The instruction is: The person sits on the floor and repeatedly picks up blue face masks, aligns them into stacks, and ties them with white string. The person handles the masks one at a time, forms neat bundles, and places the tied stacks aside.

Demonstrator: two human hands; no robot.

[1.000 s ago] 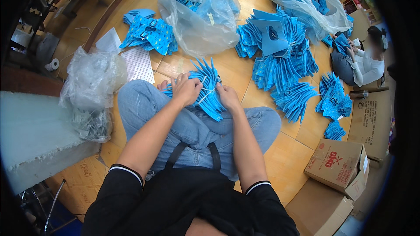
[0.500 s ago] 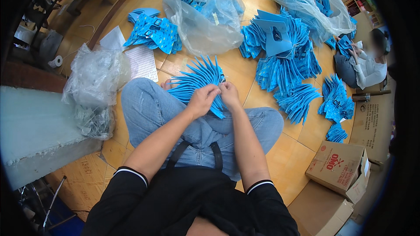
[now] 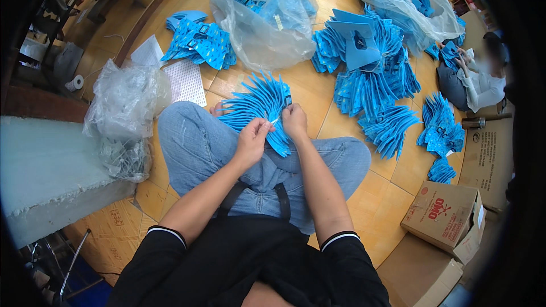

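A fanned bundle of flat blue printed fabric pieces stands in front of my crossed legs, a dark buckle on its right side. My left hand is closed in a pinch at the bundle's near edge. By its fingertips shows a small thin white strip, held between thumb and fingers. Right beside it, my right hand is closed against the bundle's right edge, just under the buckle. What its fingers grip is hidden.
More blue bundles are heaped to the right, and a smaller pile lies far left. Clear plastic bags of blue pieces stand behind. Crumpled plastic, a printed sheet and cardboard boxes surround me. A person sits far right, handling blue pieces.
My left hand has drawn down and left, away from my right hand, and a white strip now shows between them. The right hand has shifted slightly; the buckle shows more plainly.
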